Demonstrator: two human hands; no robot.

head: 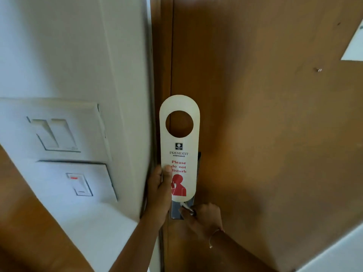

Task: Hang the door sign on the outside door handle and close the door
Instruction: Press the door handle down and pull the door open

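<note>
A cream door sign (179,148) with a round hole at its top and red "Please do not disturb" lettering stands upright in front of the brown wooden door (265,124). My left hand (160,188) pinches the sign's lower left edge, thumb on its face. Just below the sign, my right hand (204,217) is closed around the metal door handle (185,210), which sits on a silver lock plate (174,212). The sign hides most of that plate. The door looks shut against its frame.
A white wall (78,46) stands to the left of the door with two switch plates (59,134), the lower one showing a red mark. A white paper (353,46) is fixed to the door at the upper right. A thin bracelet circles my right wrist.
</note>
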